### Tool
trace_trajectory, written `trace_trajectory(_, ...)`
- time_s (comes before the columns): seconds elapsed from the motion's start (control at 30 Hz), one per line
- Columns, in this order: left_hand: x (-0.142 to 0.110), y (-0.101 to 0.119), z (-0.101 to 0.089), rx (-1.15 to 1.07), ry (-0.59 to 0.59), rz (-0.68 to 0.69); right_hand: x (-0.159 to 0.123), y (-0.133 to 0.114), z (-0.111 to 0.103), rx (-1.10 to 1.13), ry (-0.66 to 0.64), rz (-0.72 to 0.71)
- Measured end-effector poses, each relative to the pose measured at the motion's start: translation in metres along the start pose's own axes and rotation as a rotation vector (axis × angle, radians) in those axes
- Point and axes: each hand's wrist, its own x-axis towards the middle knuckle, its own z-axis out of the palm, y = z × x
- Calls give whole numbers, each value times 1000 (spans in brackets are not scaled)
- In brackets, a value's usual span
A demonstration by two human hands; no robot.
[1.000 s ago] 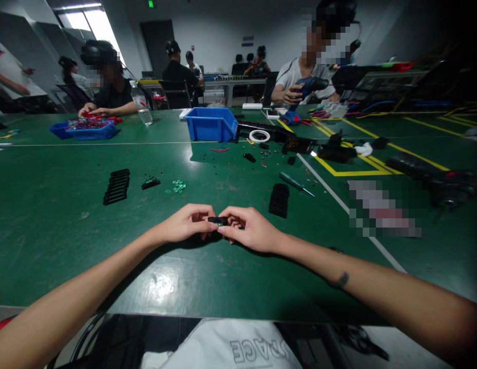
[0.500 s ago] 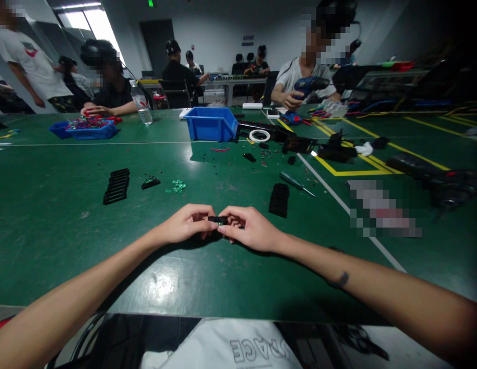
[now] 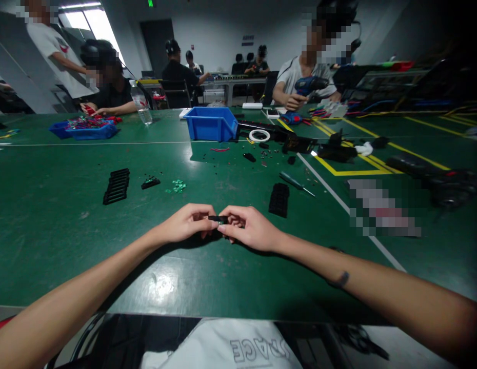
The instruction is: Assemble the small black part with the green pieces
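Between my two hands is a small black plastic part [image 3: 217, 219], with a bit of green showing at its lower edge. My left hand [image 3: 190, 223] pinches its left end, and my right hand [image 3: 250, 225] grips its right end, thumbs almost meeting. Fingers cover most of the part. Left of my hands lie small green pieces [image 3: 177, 186], a black piece with tiny bits on it [image 3: 150, 182] and a row of black strips [image 3: 116, 186]. To the right, a black stack of parts [image 3: 279, 200] rests near a screwdriver [image 3: 297, 184].
A blue bin [image 3: 211, 124] stands at mid-table, with a white ring [image 3: 259, 136] and scattered small parts to its right. Farther left are blue trays [image 3: 90, 133] of wires and a water bottle [image 3: 141, 102]. Across the table a person holds a power drill [image 3: 311, 84].
My hands and the black part stay almost still. At the far left, the standing person has moved right, toward the seated person.
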Motion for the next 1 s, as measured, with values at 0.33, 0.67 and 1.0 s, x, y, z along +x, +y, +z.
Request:
trace_trajectory(0.33, 0, -2, 0, -112, -35, -14, 2, -1, -2, 108, -6, 14)
trace_trajectory(0.67, 0, 0, 0, -117, -46, -3, 3, -2, -4, 167, -33, 52)
trace_trajectory(1.0, 0, -2, -2, -82, -28, 2, 3, -2, -4, 142, -35, 65)
